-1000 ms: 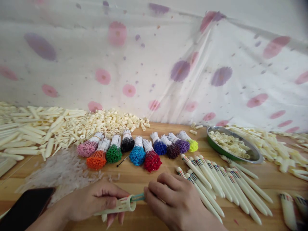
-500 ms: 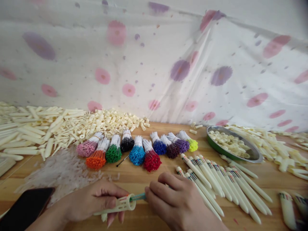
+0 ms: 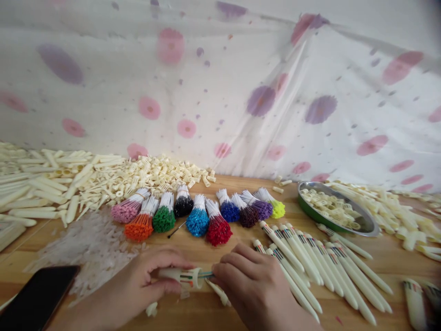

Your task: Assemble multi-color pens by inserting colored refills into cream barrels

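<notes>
Pen barrel [image 3: 182,276], cream with coloured bands near its mouth: lies level just above the near edge of the table [image 3: 193,255], mouth pointing right, so the open end faces the other hand.

Floral cloth [image 3: 206,82]: hangs across the whole far side as a backdrop and meets the tabletop behind the stock.

Heap of cream barrels [image 3: 41,184]: spreads over the far left, within the left arm's reach. Beside it to the right, a heap of small ribbed cream pieces [image 3: 165,172], and nearer, a drift of clear bits [image 3: 86,248].

Row of finished pens [image 3: 320,266]: lies side by side on the right, tips pointing near-right, just beside the right hand, likely laid there for easy setting down.

Metal dish [image 3: 310,215]: stands far right, holding more cream pieces so they stay together.

Dark phone [image 3: 37,294]: lies flat at the near left corner, apart from the work.

Refill bundles [image 3: 198,220]: fan out in a row by colour, just beyond the hands, coloured ends toward the person so each shade can be told at a glance.

Left hand [image 3: 138,287]: closed around the barrel, thumb along the near side, fingers curled over the top, steadying it.

Right hand [image 3: 255,287]: fingers bunched together, apparently pinching the thin refill ends [image 3: 206,275] that show at the barrel's mouth; fingertips hide the grip itself.

Loose cream piece [image 3: 218,293]: lies on the table beneath the hands.
</notes>
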The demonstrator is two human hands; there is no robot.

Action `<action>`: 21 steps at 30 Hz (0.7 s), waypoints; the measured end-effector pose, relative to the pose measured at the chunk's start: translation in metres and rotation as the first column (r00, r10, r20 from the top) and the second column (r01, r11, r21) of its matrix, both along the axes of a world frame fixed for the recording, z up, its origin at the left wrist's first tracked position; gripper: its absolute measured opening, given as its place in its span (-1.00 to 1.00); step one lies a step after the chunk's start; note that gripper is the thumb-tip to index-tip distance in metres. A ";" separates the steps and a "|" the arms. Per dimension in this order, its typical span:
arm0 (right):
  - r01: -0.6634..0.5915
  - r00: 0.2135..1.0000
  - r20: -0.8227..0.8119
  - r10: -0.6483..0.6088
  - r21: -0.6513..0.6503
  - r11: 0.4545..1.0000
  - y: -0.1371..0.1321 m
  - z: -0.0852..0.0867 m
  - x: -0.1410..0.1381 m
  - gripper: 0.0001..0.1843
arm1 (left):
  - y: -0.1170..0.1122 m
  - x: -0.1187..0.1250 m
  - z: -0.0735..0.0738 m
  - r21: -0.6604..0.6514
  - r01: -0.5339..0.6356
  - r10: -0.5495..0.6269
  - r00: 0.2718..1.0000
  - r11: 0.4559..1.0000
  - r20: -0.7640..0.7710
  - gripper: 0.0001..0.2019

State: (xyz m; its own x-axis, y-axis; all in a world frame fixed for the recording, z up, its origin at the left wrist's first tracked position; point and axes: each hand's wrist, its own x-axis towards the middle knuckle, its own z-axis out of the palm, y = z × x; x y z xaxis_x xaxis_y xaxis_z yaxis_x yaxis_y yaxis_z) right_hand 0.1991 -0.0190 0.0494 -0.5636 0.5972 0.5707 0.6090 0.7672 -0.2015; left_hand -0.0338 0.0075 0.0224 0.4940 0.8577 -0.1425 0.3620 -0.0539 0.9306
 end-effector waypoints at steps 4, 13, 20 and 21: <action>-0.031 0.999 -0.023 0.032 0.011 0.999 0.000 0.000 0.002 -0.81 | -0.005 0.003 0.006 0.044 -0.044 0.043 0.999 0.998 0.029 -0.77; 0.016 0.999 -0.042 -0.015 0.036 0.999 0.009 -0.002 0.009 -0.90 | -0.005 0.005 0.009 0.088 -0.127 0.128 0.992 0.988 0.005 -0.79; 0.388 0.906 0.311 -0.289 -0.331 0.860 0.027 -0.031 0.005 -0.95 | 0.011 -0.009 0.013 0.212 -0.328 0.335 0.942 0.920 0.005 -0.76; 0.429 0.876 0.382 -0.295 -0.337 0.838 0.029 -0.037 0.003 -0.95 | 0.014 -0.013 0.014 0.213 -0.360 0.367 0.930 0.908 0.007 -0.73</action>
